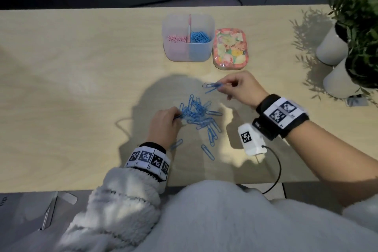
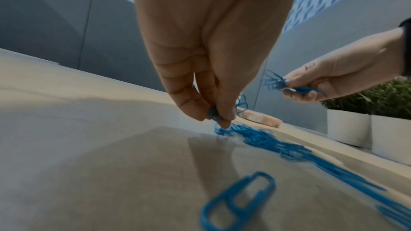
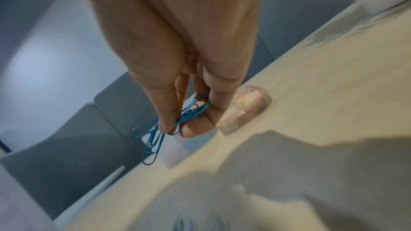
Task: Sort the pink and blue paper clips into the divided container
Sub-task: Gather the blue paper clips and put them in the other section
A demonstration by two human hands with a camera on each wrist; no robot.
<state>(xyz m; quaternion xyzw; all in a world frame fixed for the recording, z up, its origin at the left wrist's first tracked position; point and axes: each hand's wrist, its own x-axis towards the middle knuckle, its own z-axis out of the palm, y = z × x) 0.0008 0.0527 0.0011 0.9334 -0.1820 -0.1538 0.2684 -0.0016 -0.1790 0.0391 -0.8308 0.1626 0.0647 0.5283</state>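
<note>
Blue paper clips (image 1: 201,117): loose heap mid-table, at 6 o'clock from the divided container (image 1: 188,37). Light, thin, slippery, prone to tangling, we judge; best pinched at the looped ends. Our left hand (image 1: 163,122) pinches clips at the heap; our right hand (image 1: 243,88) pinches a small bunch (image 1: 212,86) aloft.

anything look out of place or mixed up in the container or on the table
Nothing stands out. The translucent divided container holds pink paper clips left and blue paper clips right, unmixed. The loose blue clip pile on the wooden table is simply unsorted.
</note>
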